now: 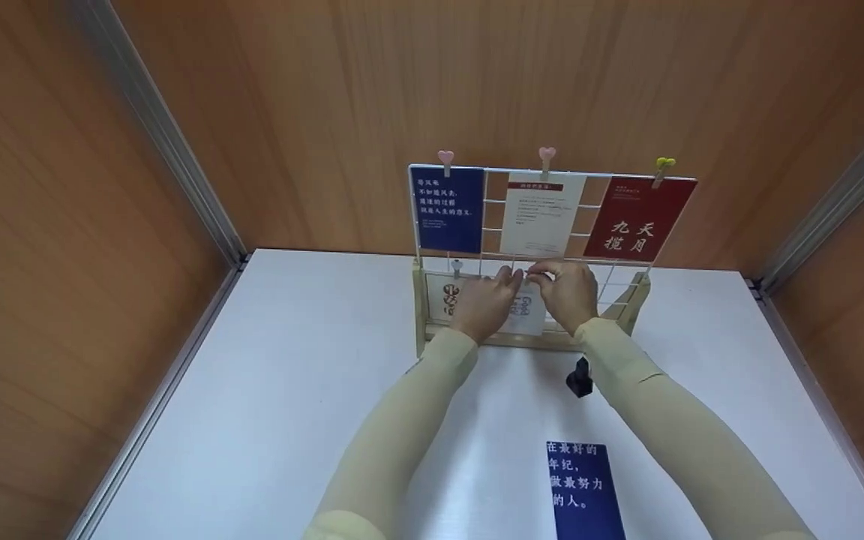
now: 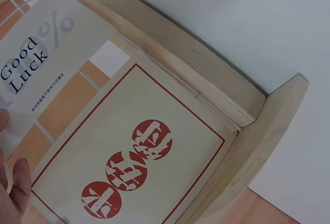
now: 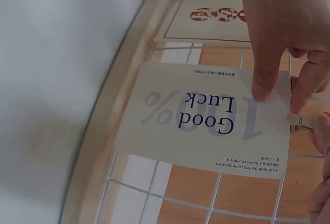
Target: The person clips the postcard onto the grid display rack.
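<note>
My left hand (image 1: 486, 306) pinches a white "Good Luck" card (image 3: 170, 115) near its top edge, thumb in front, against the wire grid (image 3: 214, 211). In the right wrist view, my right hand (image 1: 571, 294) pinches a small wooden clothespin (image 3: 299, 121) at the card's top edge. Whether its jaws grip both card and wire I cannot tell. Just left of this card, a cream card with red round emblems (image 2: 126, 170) hangs low on the grid, with a clothespin (image 1: 457, 267) at its top.
Along the grid's top hang a blue card (image 1: 451, 214), a white card (image 1: 541, 221) and a red card (image 1: 638, 221), each under a clothespin. A wooden base (image 2: 191, 61) supports the grid. On the white table lie a small black object (image 1: 580, 378) and another blue card (image 1: 586, 514).
</note>
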Demonstrator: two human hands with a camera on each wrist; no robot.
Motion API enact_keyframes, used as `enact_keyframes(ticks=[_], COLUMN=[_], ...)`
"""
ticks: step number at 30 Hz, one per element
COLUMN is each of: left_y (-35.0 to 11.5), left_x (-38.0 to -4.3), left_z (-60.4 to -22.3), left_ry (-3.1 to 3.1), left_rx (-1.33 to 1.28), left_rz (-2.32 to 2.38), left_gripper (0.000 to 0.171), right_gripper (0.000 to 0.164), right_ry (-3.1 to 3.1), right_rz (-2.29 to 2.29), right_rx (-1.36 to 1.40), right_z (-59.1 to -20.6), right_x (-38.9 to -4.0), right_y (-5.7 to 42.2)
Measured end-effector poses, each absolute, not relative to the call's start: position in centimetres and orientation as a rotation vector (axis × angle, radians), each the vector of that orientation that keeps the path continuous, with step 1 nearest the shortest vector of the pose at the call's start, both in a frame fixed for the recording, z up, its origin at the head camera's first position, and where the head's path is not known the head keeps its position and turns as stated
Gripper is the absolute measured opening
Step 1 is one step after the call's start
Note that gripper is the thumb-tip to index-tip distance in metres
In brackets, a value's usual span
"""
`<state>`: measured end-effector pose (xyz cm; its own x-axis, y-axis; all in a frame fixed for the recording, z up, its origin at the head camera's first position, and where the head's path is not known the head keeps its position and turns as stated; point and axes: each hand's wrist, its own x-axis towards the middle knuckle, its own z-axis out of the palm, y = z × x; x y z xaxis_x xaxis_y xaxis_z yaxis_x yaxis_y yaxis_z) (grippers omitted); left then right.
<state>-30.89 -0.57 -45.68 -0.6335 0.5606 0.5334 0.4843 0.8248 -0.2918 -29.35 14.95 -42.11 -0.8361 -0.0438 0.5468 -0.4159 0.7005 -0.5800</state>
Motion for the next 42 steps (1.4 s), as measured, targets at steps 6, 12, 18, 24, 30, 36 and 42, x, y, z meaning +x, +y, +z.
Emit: enact_keyframes(ticks=[6,12,18,24,30,36,42], left_y=[-0.5,-0.4,-0.2,-0.1,-0.2,-0.1,0.0], left_x=[-30.7,-30.7,-30.6,-30.7,-30.6,-30.5,-30.6], left_z=[-45.7,-45.6,-45.6,-45.8,-46.1,-46.3,-46.1], left_ry=[-2.384,-2.394,-2.398,-2.377,-2.378,-2.403,-2.409], left_rx=[-0.736,-0.729,-0.708,-0.712,-0.715,-0.734,-0.715], left_rz=[0.159,0.154,0.119,0.070,0.026,-0.018,-0.043], left_gripper=[0.032,0.033,0.034,0.036,0.038,0.040,0.042], right_gripper=[0.008,0.009,0.016,0.022,0.024,0.025,0.025], right_ry=[-2.432,-2.454,-2.470,-2.439,-2.445,-2.440,-2.438], right_rz=[0.909,0.881,0.844,0.819,0.807,0.818,0.839], right_rx=[0.339,0.311,0.319,0.382,0.451,0.507,0.546], right_z=[-42.4,-42.5,-42.4,-42.8,-43.0,-42.7,-41.8], right_x=[-29.4,-29.6,-29.3,-29.0,-28.5,-27.9,-27.1], right_y=[14.4,14.2,14.1,14.2,14.8,15.4,16.2])
